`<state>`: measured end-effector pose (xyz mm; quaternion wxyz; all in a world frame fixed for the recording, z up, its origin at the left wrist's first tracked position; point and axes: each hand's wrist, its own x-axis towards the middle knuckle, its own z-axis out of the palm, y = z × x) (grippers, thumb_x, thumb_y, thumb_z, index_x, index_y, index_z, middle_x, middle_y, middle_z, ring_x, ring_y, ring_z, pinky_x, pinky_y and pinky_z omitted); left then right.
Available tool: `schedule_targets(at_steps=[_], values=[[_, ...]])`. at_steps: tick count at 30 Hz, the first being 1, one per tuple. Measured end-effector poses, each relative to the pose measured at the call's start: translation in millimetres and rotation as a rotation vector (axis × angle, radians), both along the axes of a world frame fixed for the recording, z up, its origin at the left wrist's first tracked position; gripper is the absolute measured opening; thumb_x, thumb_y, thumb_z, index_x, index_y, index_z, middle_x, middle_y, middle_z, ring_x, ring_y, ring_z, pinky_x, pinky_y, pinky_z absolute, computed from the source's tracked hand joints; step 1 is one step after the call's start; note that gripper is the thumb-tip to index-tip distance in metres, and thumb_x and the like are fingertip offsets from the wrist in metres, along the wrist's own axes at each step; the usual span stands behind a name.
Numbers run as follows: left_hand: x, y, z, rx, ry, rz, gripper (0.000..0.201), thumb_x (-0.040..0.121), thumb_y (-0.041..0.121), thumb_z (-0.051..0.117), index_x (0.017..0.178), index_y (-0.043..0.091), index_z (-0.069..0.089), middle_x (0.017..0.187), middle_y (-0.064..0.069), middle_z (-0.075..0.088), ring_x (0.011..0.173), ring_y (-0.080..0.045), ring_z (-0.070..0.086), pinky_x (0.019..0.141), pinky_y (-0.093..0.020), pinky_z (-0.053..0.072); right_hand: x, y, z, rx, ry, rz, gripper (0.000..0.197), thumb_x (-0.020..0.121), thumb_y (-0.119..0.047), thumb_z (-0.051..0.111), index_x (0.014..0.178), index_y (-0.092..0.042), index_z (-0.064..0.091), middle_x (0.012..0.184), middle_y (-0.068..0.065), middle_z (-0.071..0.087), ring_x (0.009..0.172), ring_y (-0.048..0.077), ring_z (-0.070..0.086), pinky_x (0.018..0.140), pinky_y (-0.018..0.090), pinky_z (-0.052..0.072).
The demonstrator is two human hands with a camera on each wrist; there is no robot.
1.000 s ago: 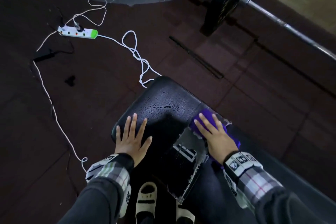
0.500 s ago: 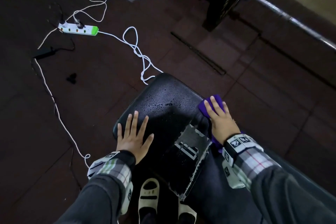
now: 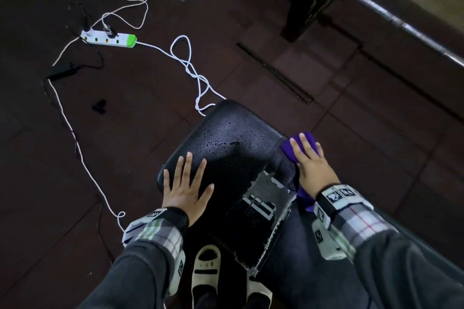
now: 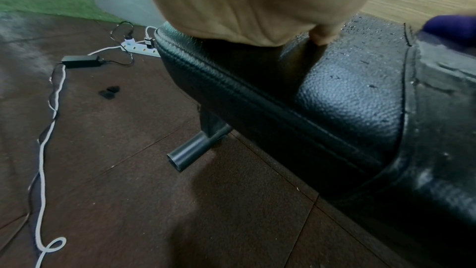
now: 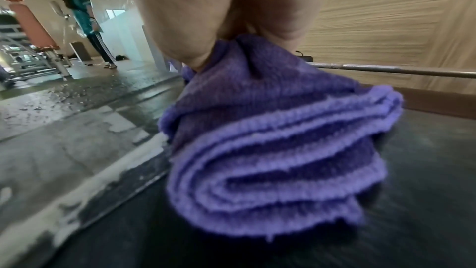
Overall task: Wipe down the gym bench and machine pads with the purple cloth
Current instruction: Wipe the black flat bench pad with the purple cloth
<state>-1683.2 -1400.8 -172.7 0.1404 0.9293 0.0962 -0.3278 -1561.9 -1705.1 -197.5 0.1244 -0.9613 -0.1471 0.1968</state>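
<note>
Both hands lie flat on the black, droplet-beaded padded bench (image 3: 233, 138): left hand (image 3: 187, 189) bracing at seven o'clock, right hand (image 3: 312, 167) pressing the folded purple cloth (image 5: 278, 150) at three o'clock, mid-wipe; next, sweeping toward the droplets at twelve.

Purple cloth (image 3: 305, 144) mostly under palm

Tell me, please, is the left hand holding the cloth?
No, the left hand lies flat with spread fingers on the bench, while the cloth is under the right hand.
</note>
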Motion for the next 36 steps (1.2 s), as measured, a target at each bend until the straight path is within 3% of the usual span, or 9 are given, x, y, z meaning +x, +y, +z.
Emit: schedule_targets(at_steps=[3, 6, 10, 16, 20, 24, 27, 31, 36], values=[[0.0, 0.7, 0.1, -0.009, -0.002, 0.004, 0.067, 0.073, 0.071, -0.014, 0.131, 0.047, -0.039, 0.138, 0.013, -0.054, 0.126, -0.006, -0.05, 0.095, -0.032, -0.042, -8.1, 19.7, 4.4, 0.009, 0.001, 0.045, 0.085, 0.088, -0.002, 0.043, 0.144, -0.047, -0.003, 0.145, -0.026, -0.024, 0.145, 0.027, -0.002, 0.116, 0.038, 0.018], [1.0, 0.2, 0.5, -0.004, 0.006, -0.001, 0.068, 0.072, 0.07, -0.015, 0.13, 0.047, -0.041, 0.136, 0.012, -0.056, 0.125, -0.006, -0.052, 0.095, -0.033, -0.042, -36.0, 13.2, 15.9, 0.09, -0.066, 0.188, 0.085, 0.079, 0.008, 0.046, 0.148, -0.034, 0.018, 0.154, -0.017, -0.001, 0.144, 0.033, 0.004, 0.113, 0.033, 0.014], [1.2, 0.2, 0.4, -0.001, 0.007, -0.007, 0.067, 0.071, 0.07, -0.017, 0.129, 0.046, -0.042, 0.134, 0.012, -0.057, 0.125, -0.007, -0.052, 0.095, -0.034, -0.041, -59.1, -23.9, 18.0, 0.038, -0.056, 0.269, 0.101, 0.064, 0.016, 0.052, 0.147, -0.033, 0.019, 0.155, -0.007, 0.017, 0.141, 0.037, 0.018, 0.109, 0.046, 0.025], [-0.2, 0.4, -0.1, -0.006, 0.002, -0.01, 0.067, 0.072, 0.069, -0.016, 0.129, 0.046, -0.042, 0.135, 0.012, -0.057, 0.125, -0.007, -0.052, 0.095, -0.034, -0.041, -33.1, -17.2, 9.0, -0.016, 0.003, 0.013, 0.089, 0.082, 0.002, 0.049, 0.146, -0.038, 0.002, 0.153, -0.015, -0.011, 0.144, 0.034, 0.01, 0.116, 0.045, 0.016], [-0.9, 0.4, -0.9, -0.003, 0.001, -0.012, 0.068, 0.071, 0.069, -0.017, 0.129, 0.046, -0.042, 0.135, 0.012, -0.057, 0.123, -0.006, -0.053, 0.096, -0.036, -0.04, -28.9, 23.0, 18.0, -0.018, 0.032, 0.029, 0.084, 0.085, 0.0, 0.045, 0.147, -0.037, 0.003, 0.15, -0.019, -0.017, 0.145, 0.033, -0.002, 0.116, 0.044, 0.018], [0.5, 1.1, -0.9, -0.012, 0.004, -0.01, 0.066, 0.071, 0.069, -0.017, 0.127, 0.047, -0.044, 0.134, 0.012, -0.058, 0.123, -0.006, -0.053, 0.097, -0.037, -0.038, -69.1, 35.9, 23.1, -0.018, 0.012, 0.247, 0.101, 0.074, 0.007, 0.052, 0.146, -0.043, 0.002, 0.155, -0.018, -0.005, 0.144, 0.034, 0.005, 0.087, 0.034, 0.051], [0.3, 1.5, -1.1, -0.013, 0.004, -0.013, 0.066, 0.07, 0.069, -0.017, 0.126, 0.047, -0.045, 0.134, 0.012, -0.058, 0.123, -0.006, -0.053, 0.099, -0.038, -0.036, -90.8, 12.2, 24.0, -0.027, 0.063, 0.316, 0.106, 0.072, 0.004, 0.06, 0.146, -0.046, 0.002, 0.156, -0.019, 0.002, 0.143, 0.031, 0.014, 0.062, 0.025, 0.056], [0.1, 1.0, -2.5, -0.011, 0.002, -0.009, 0.067, 0.071, 0.069, -0.017, 0.127, 0.046, -0.044, 0.134, 0.011, -0.058, 0.124, -0.007, -0.052, 0.101, -0.04, -0.034, -82.4, -13.1, 31.6, -0.056, 0.092, 0.292, 0.107, 0.068, 0.012, 0.051, 0.147, -0.043, 0.005, 0.157, -0.017, -0.001, 0.144, 0.029, 0.006, 0.082, 0.041, 0.056], [0.2, 1.6, -3.6, -0.006, -0.006, -0.008, 0.066, 0.071, 0.069, -0.016, 0.126, 0.047, -0.045, 0.134, 0.012, -0.058, 0.124, -0.007, -0.053, 0.101, -0.04, -0.035, -50.1, 18.8, 32.1, -0.053, 0.064, 0.022, 0.083, 0.083, 0.003, 0.042, 0.148, -0.035, 0.005, 0.148, -0.02, -0.018, 0.144, 0.033, -0.005, 0.112, 0.046, 0.028]])
